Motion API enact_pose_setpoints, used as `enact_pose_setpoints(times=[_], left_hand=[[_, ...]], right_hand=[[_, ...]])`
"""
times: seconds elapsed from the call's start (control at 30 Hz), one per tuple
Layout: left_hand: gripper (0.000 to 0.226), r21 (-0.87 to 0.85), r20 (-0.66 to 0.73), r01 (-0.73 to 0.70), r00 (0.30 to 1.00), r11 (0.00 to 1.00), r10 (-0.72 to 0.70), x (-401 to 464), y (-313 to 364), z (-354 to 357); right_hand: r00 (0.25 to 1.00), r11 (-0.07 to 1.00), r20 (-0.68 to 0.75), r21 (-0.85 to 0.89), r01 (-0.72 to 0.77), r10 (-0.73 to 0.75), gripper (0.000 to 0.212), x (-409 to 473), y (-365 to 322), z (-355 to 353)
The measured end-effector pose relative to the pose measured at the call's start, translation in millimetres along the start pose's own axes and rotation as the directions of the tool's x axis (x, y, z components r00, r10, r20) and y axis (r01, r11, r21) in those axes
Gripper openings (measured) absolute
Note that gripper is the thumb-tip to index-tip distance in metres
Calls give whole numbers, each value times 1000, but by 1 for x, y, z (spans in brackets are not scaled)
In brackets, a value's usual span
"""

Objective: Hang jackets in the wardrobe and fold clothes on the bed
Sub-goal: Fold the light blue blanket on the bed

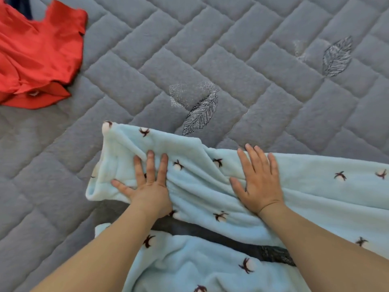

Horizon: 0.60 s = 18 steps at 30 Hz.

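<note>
A light blue fleece garment (pixel 315 190) with small dark bird prints lies across the lower half of the grey quilted bed (pixel 189 49). One part of it reaches up and left, ending in a rounded cuff near the middle. My left hand (pixel 148 186) presses flat on that part, fingers straight and spread. My right hand (pixel 257 182) lies flat on the fleece further right, fingers straight. A second part of the same fleece (pixel 189 266) lies below my arms, with a strip of bed showing between the two.
A crumpled red garment (pixel 37 55) lies at the top left of the bed, with a scrap of dark blue fabric (pixel 21 5) behind it. Embroidered leaf patterns (pixel 201 114) mark the quilt.
</note>
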State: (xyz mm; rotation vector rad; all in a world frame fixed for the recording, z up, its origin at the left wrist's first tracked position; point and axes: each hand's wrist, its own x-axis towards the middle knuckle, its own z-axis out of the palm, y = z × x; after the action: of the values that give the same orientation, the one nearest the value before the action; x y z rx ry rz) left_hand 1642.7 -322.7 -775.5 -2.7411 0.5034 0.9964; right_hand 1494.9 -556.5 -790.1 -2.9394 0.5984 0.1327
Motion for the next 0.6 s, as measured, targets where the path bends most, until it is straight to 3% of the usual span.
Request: enact_pose_setpoints(times=[0.3,0.37,0.43,0.5,0.53,0.6], left_hand=[[129,-1,-59,40,997,999,-40,-1,-2,-1],[123,28,-14,52,999,998,-51,-11,1,-10],[107,213,-20,110,994,971,-108,-21,15,-24],[72,346,-198,106,979,932,-38,-42,55,-39],[57,347,-343,34,935,937,93,-51,83,-43],[38,295,-556,-211,755,932,348,-71,159,-44]], right_hand=[[999,998,-29,60,36,-35,73,-2,1,-2],[998,967,-18,249,60,-57,70,-5,8,-18],[995,892,-104,449,54,-8,59,-12,39,-39],[940,879,-280,474,-38,192,53,-26,98,-58],[890,875,-329,463,-141,317,52,-37,137,-67],[788,833,-315,369,-413,530,50,-65,221,-82]])
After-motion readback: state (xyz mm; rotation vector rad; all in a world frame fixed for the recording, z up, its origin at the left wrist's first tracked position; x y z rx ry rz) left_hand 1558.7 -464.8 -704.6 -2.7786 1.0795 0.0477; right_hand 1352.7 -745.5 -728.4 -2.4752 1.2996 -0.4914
